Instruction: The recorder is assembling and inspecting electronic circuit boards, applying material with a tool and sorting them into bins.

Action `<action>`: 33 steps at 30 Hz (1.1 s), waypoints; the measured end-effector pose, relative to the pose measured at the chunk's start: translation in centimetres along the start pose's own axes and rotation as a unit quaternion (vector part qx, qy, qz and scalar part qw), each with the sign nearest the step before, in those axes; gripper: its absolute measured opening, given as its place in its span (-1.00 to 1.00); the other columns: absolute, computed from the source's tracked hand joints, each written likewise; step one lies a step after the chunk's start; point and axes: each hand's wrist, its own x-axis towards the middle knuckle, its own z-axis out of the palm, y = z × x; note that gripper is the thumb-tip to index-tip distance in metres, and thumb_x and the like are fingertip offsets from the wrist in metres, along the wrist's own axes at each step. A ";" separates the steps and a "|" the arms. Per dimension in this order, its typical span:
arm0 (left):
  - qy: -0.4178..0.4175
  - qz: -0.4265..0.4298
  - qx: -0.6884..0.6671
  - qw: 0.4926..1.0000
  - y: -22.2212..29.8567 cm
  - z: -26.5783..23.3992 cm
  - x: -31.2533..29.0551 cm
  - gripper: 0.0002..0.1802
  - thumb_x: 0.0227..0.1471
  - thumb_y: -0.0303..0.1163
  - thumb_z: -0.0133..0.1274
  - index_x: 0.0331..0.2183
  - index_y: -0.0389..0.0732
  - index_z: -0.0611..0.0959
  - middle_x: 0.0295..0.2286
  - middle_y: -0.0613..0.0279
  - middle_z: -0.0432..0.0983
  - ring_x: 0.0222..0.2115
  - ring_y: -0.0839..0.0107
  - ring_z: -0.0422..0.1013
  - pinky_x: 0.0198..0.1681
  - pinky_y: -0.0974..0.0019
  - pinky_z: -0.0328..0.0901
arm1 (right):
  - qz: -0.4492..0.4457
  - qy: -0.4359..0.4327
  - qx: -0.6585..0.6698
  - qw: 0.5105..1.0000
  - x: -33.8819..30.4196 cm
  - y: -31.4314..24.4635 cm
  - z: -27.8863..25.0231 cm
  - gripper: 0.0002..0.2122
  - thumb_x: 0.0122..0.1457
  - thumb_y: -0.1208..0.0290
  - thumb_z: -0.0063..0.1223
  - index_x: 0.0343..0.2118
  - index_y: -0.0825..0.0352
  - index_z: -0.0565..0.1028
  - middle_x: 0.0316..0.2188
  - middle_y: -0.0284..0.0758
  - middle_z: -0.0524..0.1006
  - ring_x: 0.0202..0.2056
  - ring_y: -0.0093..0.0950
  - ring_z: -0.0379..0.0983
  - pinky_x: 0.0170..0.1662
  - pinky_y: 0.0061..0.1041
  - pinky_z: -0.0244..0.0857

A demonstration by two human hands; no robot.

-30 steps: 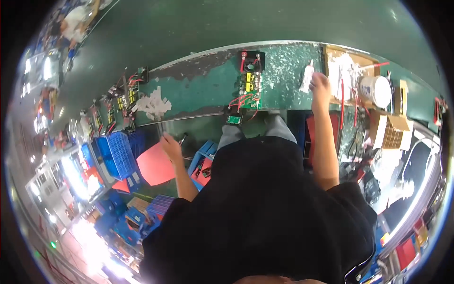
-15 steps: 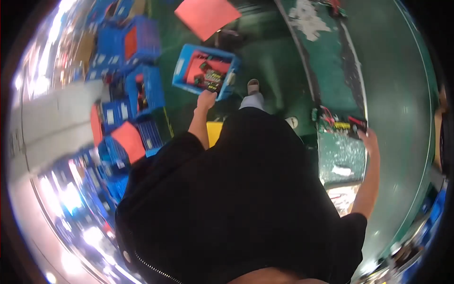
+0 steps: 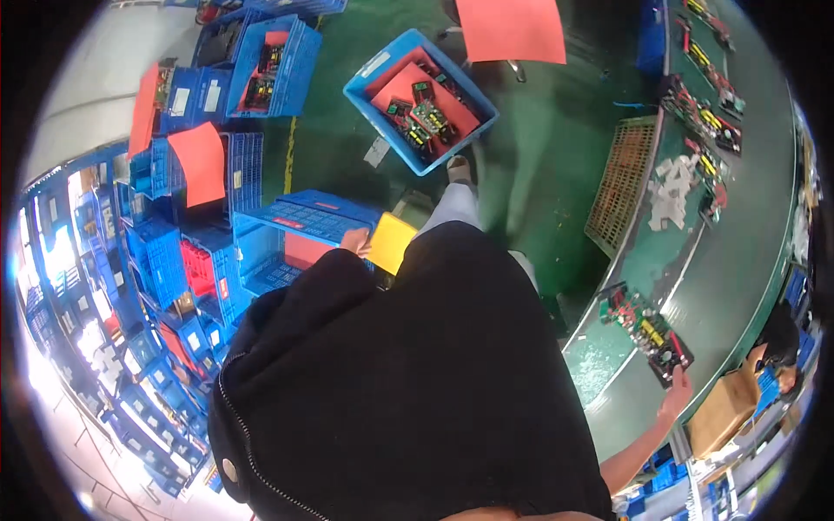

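Note:
My right hand [image 3: 676, 392] reaches to the bench and is closed on the near end of a circuit board assembly [image 3: 647, 334], with green boards, yellow parts and a black end piece. The board lies at the bench's edge. My left hand [image 3: 354, 242] hangs low beside my body, next to a yellow flat-topped object [image 3: 392, 244]; its fingers are too small and partly hidden to read. Ahead on the floor stands a blue crate [image 3: 358, 87] holding a red-pink sheet [image 3: 407, 80] and several similar circuit board assemblies [image 3: 432, 119].
More circuit boards [image 3: 708, 113] line the green bench [image 3: 738, 217] at right, beside white scraps [image 3: 671, 193]. A yellowish slatted crate [image 3: 621, 182] leans against the bench. Stacked blue crates [image 3: 304, 217] fill the left. A red-pink sheet [image 3: 511, 30] lies ahead. Another person [image 3: 782, 347] is at far right.
My left hand has moved from the blue crate's rim back beside the yellow object. The view has turned, showing more of the bench. My right hand stays at the circuit board assembly.

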 end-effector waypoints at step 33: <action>0.190 -0.272 -0.220 0.917 9.3 22.8 2.9 -0.68 0.10 -0.26 -0.18 -0.35 -0.32 0.53 -0.36 -0.13 0.47 -0.30 -0.10 0.38 -0.26 0.04 0.27 | -0.601 -0.364 -0.216 0.678 21.5 -54.8 113.9 -0.66 0.09 0.13 0.07 -0.49 0.40 0.51 -0.64 -0.21 0.48 -0.55 -0.42 0.40 -0.45 -0.35 0.20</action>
